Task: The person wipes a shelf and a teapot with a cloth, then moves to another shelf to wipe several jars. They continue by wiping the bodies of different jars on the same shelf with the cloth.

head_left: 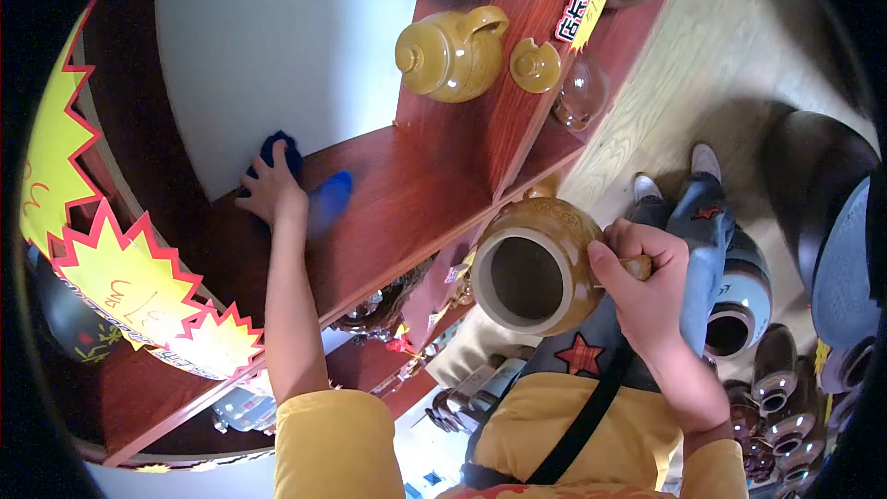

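My left hand (pixel 275 187) is on the red-brown wooden shelf (pixel 370 194), by the white back wall, its fingers pressed over a dark blue cloth (pixel 283 153). A brighter blue patch (pixel 331 194) lies just right of it, blurred. My right hand (pixel 647 282) is wrapped round the handle of a brown-glazed ceramic pot (pixel 584 268). The pot is lidless and tilted, its wide pale-rimmed mouth towards me, beside the shelf's front edge.
A yellow-brown teapot (pixel 450 55) and a small lid (pixel 535 66) stand on the upper shelf section. Yellow price signs (pixel 129 286) line the left edge. Brown jars (pixel 774 370) and a pale blue jar (pixel 742 291) stand low at right. Dark rounded object (pixel 822 176) at far right.
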Demonstrator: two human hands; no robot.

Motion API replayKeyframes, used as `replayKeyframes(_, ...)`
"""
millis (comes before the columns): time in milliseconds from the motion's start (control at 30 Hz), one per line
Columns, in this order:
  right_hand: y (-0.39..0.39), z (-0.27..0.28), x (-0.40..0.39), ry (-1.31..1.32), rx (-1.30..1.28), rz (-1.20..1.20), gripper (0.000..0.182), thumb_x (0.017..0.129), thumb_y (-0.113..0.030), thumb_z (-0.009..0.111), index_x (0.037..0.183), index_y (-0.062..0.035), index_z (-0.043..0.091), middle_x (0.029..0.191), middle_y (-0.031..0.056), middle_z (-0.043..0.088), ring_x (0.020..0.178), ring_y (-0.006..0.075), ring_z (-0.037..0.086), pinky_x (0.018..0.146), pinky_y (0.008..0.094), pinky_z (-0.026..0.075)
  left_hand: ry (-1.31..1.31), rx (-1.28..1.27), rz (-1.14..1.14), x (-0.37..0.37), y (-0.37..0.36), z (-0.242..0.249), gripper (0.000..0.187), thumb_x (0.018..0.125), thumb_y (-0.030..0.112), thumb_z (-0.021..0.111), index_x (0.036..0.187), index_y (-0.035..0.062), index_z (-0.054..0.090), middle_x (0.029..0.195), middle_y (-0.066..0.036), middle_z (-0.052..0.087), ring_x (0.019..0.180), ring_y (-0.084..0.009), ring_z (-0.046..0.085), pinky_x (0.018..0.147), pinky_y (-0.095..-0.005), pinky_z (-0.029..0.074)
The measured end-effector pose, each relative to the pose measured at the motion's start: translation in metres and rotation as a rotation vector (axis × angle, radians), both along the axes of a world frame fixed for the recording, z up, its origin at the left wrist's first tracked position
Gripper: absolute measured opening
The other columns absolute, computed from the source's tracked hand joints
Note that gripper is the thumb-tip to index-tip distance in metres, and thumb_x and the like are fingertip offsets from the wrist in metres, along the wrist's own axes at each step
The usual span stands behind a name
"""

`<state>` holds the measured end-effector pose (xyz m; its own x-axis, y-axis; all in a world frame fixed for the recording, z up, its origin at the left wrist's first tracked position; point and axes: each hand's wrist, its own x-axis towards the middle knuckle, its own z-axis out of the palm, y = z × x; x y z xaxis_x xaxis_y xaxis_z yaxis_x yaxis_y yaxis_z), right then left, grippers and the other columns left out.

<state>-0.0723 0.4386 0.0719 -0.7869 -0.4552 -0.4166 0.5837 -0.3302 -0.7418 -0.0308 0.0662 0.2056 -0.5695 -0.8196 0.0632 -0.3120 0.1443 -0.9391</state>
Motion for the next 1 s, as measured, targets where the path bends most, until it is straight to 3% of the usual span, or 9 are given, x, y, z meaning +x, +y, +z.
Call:
replayKeyframes(167,-0.009,-0.005,0.004,0.031,0.028,-0.004,0.044,0.072,-0.001,0.068,0.054,-0.0056,0.028,0.050,-0.0034,0.029,0.050,0.0037,0.026,0.044,0.0233,0.019,-0.197,0.033,0.076,-0.004,-0.022,-0.020,0.069,0.072,0.012,0.068,0.129,0.0336,0.035,0.126,-0.011,0.041,0.116,-0.0359,0.044,0.091,-0.0572,0.037)
replayKeyframes(300,-0.036,-0.002,0.005,-0.013,0.064,0.011,0.044,0.072,-0.006,0.069,0.052,-0.0056,0.030,0.048,-0.0028,0.029,0.048,0.0036,0.027,0.043,0.0241,0.020,-0.033,0.487,0.092,0.009,-0.045,-0.061,0.078,0.067,0.018,0.073,0.132,0.0309,0.032,0.116,-0.012,0.050,0.108,-0.0333,0.051,0.090,-0.0524,0.040)
replayKeyframes(367,-0.049,0.001,0.000,0.009,0.084,0.003,0.044,0.072,-0.008,0.070,0.051,-0.0057,0.031,0.047,-0.0026,0.029,0.048,0.0035,0.027,0.042,0.0243,0.020,-0.260,0.446,0.000,0.012,-0.024,-0.086,0.069,0.073,0.015,0.066,0.132,0.0318,0.034,0.115,-0.011,0.052,0.106,-0.0302,0.054,0.088,-0.0500,0.043)
replayKeyframes(500,-0.066,0.009,-0.012,-0.031,0.033,-0.006,0.044,0.071,-0.011,0.070,0.050,-0.0061,0.032,0.046,-0.0030,0.030,0.046,0.0035,0.028,0.041,0.0249,0.020,-0.257,0.626,0.000,0.015,0.008,-0.108,0.048,0.073,0.013,0.064,0.117,0.0250,0.051,0.107,-0.008,0.057,0.102,-0.0269,0.056,0.087,-0.0463,0.042)
replayKeyframes(567,-0.071,0.015,-0.021,-0.029,0.018,-0.025,0.044,0.071,-0.011,0.070,0.050,-0.0060,0.032,0.046,-0.0028,0.030,0.046,0.0036,0.027,0.041,0.0250,0.020,-0.425,0.612,-0.075,0.027,0.025,-0.123,0.030,0.081,0.029,0.055,0.110,0.0235,0.058,0.104,-0.008,0.059,0.098,-0.0286,0.057,0.084,-0.0473,0.041)
replayKeyframes(667,-0.082,0.017,-0.026,-0.062,0.023,-0.045,0.044,0.071,-0.013,0.070,0.050,-0.0055,0.031,0.046,-0.0021,0.030,0.046,0.0036,0.028,0.040,0.0249,0.021,-0.433,0.637,-0.045,0.020,0.091,-0.097,0.040,0.084,0.041,0.045,0.114,0.0160,0.057,0.107,-0.010,0.058,0.100,-0.0272,0.056,0.084,-0.0467,0.040)
replayKeyframes(867,-0.084,0.025,-0.026,-0.041,-0.017,-0.002,0.044,0.076,-0.006,0.067,0.052,-0.0079,0.030,0.050,-0.0059,0.034,0.050,0.0005,0.031,0.043,0.0219,0.022,0.622,1.127,-0.188,0.049,0.130,-0.054,0.046,0.076,0.021,0.062,0.120,0.0098,0.053,0.116,-0.010,0.056,0.102,-0.0255,0.055,0.086,-0.0396,0.042)
replayKeyframes(933,-0.081,0.025,-0.023,-0.054,-0.013,-0.005,0.041,0.073,-0.010,0.068,0.051,-0.0057,0.033,0.048,-0.0022,0.032,0.048,0.0035,0.031,0.043,0.0240,0.024,0.033,0.740,-0.095,0.048,0.131,-0.024,0.045,0.072,0.013,0.063,0.117,0.0127,0.055,0.114,-0.011,0.055,0.097,-0.0289,0.055,0.086,-0.0400,0.043)
replayKeyframes(1000,-0.079,0.025,-0.018,-0.067,-0.011,-0.010,0.040,0.070,-0.014,0.069,0.051,-0.0036,0.036,0.047,0.0015,0.031,0.046,0.0065,0.031,0.042,0.0262,0.026,-0.115,0.654,-0.102,0.039,0.139,-0.006,0.045,0.070,0.010,0.063,0.115,0.0146,0.056,0.114,-0.011,0.055,0.096,-0.0295,0.055,0.086,-0.0406,0.043)
